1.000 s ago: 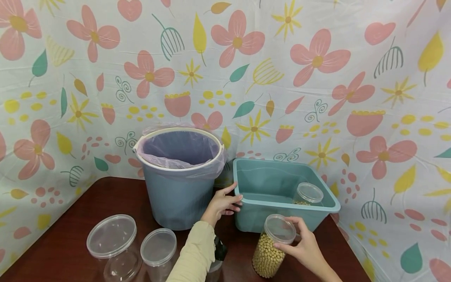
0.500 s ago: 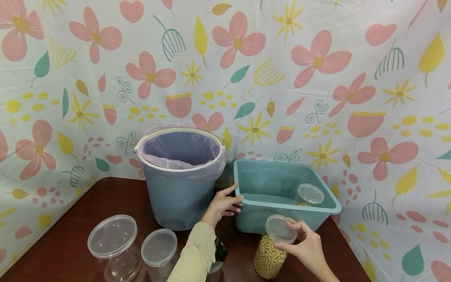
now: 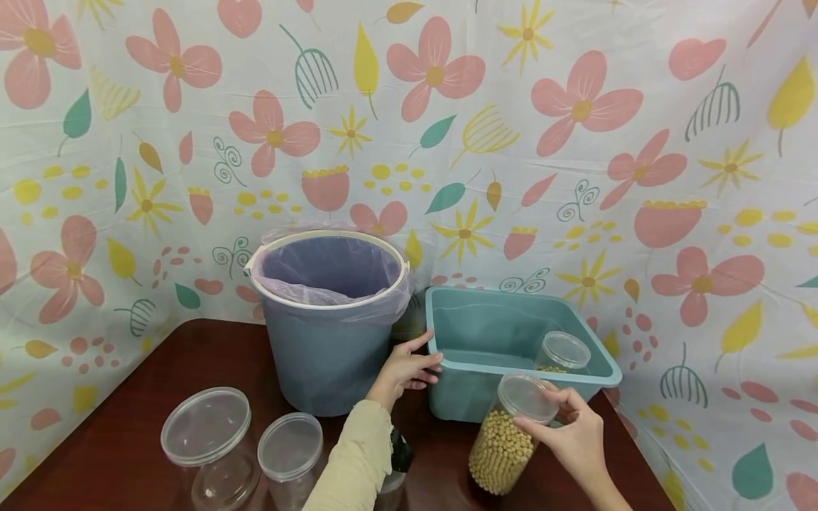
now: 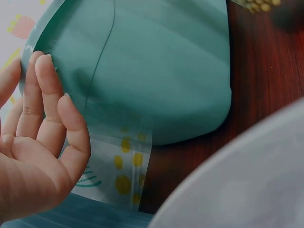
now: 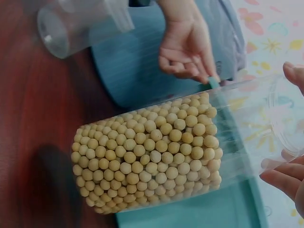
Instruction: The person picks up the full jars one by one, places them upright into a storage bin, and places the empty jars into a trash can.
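Note:
My right hand [image 3: 571, 433] grips a clear lidded jar [image 3: 508, 433] by its upper end, thumb on one side and fingers on the other. Round yellow beans, resembling soybeans, fill most of the jar. It leans, its lid toward the right, in front of a teal plastic basin [image 3: 460, 387]. At the basin's left front corner, my left hand [image 3: 404, 372] touches the rim with its thumb and fingertips, the other fingers loosely bent. The left wrist view shows these fingers [image 4: 50, 88] against the basin's rim. Inside the basin stands another lidded jar [image 3: 565, 350] with beans low in it.
A blue-grey bucket [image 3: 326, 355] lined with a pinkish bag stands left of the basin. Two clear lidded jars, one wide [image 3: 207, 433] and one narrower [image 3: 290, 447], sit on the dark red table [image 3: 147, 397]. Another container [image 3: 388, 490] is partly hidden behind the left sleeve. Patterned cloth hangs behind.
My right hand has shifted the bean jar a little up and to the right, and it tilts more. The left hand has stayed at the basin corner.

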A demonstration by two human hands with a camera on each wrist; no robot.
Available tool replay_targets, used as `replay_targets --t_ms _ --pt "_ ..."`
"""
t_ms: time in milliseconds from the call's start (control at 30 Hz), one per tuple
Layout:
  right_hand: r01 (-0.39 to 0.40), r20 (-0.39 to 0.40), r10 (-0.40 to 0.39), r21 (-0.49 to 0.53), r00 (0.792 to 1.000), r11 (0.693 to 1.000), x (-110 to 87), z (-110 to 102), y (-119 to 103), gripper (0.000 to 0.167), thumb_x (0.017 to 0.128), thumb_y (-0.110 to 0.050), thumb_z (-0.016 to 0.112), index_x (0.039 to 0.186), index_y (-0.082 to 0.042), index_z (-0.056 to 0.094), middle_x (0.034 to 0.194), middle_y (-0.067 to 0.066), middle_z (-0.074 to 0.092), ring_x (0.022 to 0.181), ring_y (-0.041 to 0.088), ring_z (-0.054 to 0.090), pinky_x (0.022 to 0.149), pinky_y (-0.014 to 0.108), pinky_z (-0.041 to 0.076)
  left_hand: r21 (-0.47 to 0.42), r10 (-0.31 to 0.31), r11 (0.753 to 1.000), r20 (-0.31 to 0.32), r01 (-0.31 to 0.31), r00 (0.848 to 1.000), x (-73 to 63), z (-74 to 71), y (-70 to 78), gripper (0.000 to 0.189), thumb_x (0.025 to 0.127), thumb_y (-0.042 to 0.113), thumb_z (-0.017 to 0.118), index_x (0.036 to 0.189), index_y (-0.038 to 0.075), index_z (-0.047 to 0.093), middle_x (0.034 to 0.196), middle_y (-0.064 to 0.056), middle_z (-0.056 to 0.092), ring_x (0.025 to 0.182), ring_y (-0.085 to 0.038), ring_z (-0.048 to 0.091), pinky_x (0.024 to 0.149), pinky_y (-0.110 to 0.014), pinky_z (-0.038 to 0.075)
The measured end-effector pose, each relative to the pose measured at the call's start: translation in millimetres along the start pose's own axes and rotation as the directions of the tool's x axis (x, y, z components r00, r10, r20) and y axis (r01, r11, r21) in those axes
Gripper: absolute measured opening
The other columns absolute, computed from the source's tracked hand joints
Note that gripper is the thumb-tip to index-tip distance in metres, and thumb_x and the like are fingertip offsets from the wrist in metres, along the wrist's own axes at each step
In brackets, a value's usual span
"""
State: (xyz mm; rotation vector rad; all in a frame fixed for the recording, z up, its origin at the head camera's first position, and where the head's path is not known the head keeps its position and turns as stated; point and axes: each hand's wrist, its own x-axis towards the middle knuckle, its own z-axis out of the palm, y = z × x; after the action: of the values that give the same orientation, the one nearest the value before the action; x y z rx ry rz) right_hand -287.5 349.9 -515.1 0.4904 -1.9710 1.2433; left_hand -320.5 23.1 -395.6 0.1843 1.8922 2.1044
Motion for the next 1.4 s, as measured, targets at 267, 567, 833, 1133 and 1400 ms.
replay_targets --t_ms 267,567,833,1133,1400 --pt "0.045 -0.111 -0.037 0.068 0.993 0.997 36.4 0 -91 0.054 0.048 0.010 0.083 0.098 0.006 0.061 0.103 0.019 0.062 0.073 0.010 0.063 0.054 0.014 0.046 0.000 -0.009 1.000 -0.003 0.009 1.000 -3.3 0.1 3.5 0.060 0.082 0.022 0.066 0.136 0.028 0.040 0.073 -0.002 0.065 0.052 -0.009 0.059 0.049 -0.026 0.046" --pt "0.118 -0.182 -0.102 0.081 0.978 0.990 73.1 7 -198 0.046 0.045 0.029 0.071 0.086 0.021 0.053 0.090 -0.005 0.066 0.064 0.003 0.061 0.054 0.011 0.044 -0.008 -0.002 1.000 -0.006 0.002 1.000 -5.0 0.1 2.8 0.060 0.083 0.019 0.065 0.136 0.026 0.039 0.072 -0.002 0.065 0.051 -0.009 0.058 0.047 -0.024 0.045" --pt "0.218 -0.243 -0.183 0.125 0.953 0.968 95.8 5 -206 0.041 0.048 0.025 0.072 0.084 0.022 0.053 0.088 0.000 0.066 0.065 0.002 0.061 0.055 0.010 0.044 -0.008 -0.008 1.000 0.003 0.008 1.000 -5.5 0.1 5.1 0.059 0.084 0.016 0.064 0.137 0.022 0.038 0.073 -0.003 0.066 0.052 -0.010 0.059 0.048 -0.025 0.046" --pt "0.197 -0.273 -0.143 0.179 0.951 0.964 123.3 3 -220 0.038 0.052 0.025 0.070 0.086 0.022 0.053 0.086 0.001 0.067 0.048 0.002 0.054 0.047 0.010 0.042 -0.003 -0.010 1.000 0.001 0.010 1.000 -2.3 0.4 0.7 0.059 0.083 0.020 0.065 0.136 0.026 0.039 0.074 -0.002 0.066 0.052 -0.010 0.059 0.050 -0.026 0.046" --pt "0.134 -0.289 -0.065 0.225 0.955 0.965 145.4 3 -223 0.037 0.059 0.018 0.073 0.094 0.015 0.058 0.070 0.001 0.065 0.046 0.005 0.054 0.050 0.012 0.044 -0.010 -0.014 1.000 -0.007 0.014 1.000 -2.4 -0.3 2.3 0.061 0.082 0.021 0.066 0.136 0.026 0.039 0.074 -0.003 0.066 0.052 -0.010 0.059 0.048 -0.025 0.045"
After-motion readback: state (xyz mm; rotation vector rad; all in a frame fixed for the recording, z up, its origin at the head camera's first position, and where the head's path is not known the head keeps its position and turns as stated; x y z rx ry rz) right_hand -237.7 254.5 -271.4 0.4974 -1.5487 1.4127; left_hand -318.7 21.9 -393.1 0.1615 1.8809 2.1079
